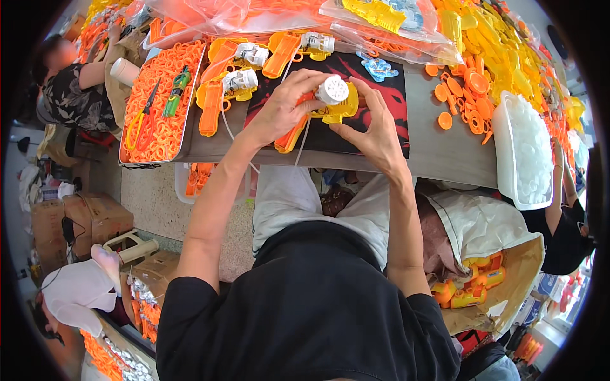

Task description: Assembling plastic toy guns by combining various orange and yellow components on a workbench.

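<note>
Our left hand [284, 106] clasps the orange-and-yellow shell [345, 110], our right hand [377, 132] cups its right side; if we slacken, the white cylinder [332, 90] could slip.

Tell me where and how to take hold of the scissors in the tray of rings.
Probably best by the looped handles, coming from above on the wearer's side: the scissors lie on top of the orange rings, handles toward the wearer and the dark blades pointing away.
</note>
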A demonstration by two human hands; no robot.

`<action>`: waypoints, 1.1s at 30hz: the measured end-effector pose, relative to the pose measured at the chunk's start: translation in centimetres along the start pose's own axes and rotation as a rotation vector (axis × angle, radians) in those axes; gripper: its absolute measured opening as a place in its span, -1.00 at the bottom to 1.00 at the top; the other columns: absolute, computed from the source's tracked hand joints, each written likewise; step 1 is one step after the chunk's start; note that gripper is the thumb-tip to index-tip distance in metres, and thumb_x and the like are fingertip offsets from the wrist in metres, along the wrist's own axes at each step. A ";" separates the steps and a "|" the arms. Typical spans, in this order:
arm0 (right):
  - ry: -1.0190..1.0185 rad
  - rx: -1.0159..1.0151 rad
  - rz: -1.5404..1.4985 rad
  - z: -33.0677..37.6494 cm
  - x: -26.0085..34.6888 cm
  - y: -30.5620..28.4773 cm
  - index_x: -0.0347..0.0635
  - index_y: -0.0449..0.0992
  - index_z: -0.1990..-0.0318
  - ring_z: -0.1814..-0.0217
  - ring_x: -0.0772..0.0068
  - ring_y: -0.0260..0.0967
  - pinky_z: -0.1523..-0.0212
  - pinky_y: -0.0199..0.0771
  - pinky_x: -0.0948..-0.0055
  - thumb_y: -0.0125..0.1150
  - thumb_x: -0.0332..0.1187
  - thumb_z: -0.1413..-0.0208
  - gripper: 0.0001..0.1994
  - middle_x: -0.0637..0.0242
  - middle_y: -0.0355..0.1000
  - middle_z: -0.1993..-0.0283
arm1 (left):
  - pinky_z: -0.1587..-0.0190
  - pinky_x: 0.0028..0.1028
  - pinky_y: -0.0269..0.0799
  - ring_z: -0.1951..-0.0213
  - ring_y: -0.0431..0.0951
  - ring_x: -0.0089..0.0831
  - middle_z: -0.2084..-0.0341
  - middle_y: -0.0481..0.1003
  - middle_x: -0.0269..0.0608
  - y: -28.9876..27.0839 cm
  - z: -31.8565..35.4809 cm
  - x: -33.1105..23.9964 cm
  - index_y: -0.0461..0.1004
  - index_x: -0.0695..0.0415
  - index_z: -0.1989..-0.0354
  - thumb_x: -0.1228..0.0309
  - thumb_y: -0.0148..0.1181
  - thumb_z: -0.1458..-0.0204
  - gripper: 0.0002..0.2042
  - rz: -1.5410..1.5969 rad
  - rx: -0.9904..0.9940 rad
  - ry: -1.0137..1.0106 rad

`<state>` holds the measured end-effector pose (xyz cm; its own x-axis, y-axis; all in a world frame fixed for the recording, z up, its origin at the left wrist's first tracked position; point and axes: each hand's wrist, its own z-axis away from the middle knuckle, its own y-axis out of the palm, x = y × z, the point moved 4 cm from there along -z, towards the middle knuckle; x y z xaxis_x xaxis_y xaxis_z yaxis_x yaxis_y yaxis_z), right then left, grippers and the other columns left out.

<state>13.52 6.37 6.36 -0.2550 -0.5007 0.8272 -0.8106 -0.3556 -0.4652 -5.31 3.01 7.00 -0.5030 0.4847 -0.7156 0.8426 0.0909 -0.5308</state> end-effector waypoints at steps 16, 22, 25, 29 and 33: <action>0.090 0.001 -0.053 -0.7 -0.6 -1.0 -0.34 0.30 -0.38 -0.21 0.27 0.42 -0.29 0.36 0.29 0.56 -0.36 0.12 -0.15 0.12 0.43 -0.14 | -0.18 -0.31 0.40 -0.10 0.46 -0.19 -0.02 0.43 -0.13 0.0 -2.4 -0.8 0.42 0.27 -0.18 0.57 0.21 -0.15 -0.61 -0.199 0.201 0.055; 0.093 -0.010 -0.072 -1.1 -0.6 -0.8 -0.36 0.31 -0.38 -0.19 0.31 0.41 -0.28 0.36 0.32 0.56 -0.37 0.13 -0.15 0.13 0.42 -0.13 | -0.15 -0.30 0.42 -0.06 0.49 -0.21 -0.01 0.41 -0.11 0.0 -2.0 -0.5 0.41 0.27 -0.20 0.60 0.21 -0.12 -0.57 -0.186 0.201 -0.013; 0.105 -0.045 -0.114 -1.0 -1.4 -0.7 -0.36 0.32 -0.37 -0.19 0.32 0.41 -0.27 0.36 0.34 0.57 -0.36 0.12 -0.16 0.13 0.43 -0.13 | -0.07 -0.28 0.44 0.03 0.49 -0.16 0.10 0.49 -0.11 0.5 -2.3 -0.7 0.44 0.16 -0.23 0.56 0.23 -0.12 -0.55 -0.220 0.113 0.039; 0.082 -0.097 -0.110 -1.1 -0.9 -0.2 -0.38 0.34 -0.35 -0.19 0.32 0.41 -0.23 0.39 0.35 0.60 -0.34 0.13 -0.16 0.12 0.45 -0.11 | 0.03 -0.25 0.47 0.12 0.53 -0.13 0.21 0.54 -0.07 0.1 -2.1 -0.4 0.44 0.18 -0.24 0.53 0.27 -0.11 -0.53 -0.222 0.091 -0.107; 0.072 -0.122 -0.075 -1.8 -0.4 0.2 -0.40 0.38 -0.32 -0.16 0.31 0.43 -0.21 0.41 0.34 0.63 -0.30 0.16 -0.16 0.12 0.47 -0.08 | 0.08 -0.24 0.48 0.20 0.53 -0.09 0.28 0.55 -0.01 -0.3 -2.1 -0.9 0.42 0.20 -0.25 0.54 0.26 -0.10 -0.52 -0.251 0.058 -0.042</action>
<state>12.53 7.93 6.46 -0.2250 -0.4166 0.8808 -0.8859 -0.2889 -0.3629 -4.74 4.38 8.74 -0.7037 0.4162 -0.5758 0.6784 0.1529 -0.7186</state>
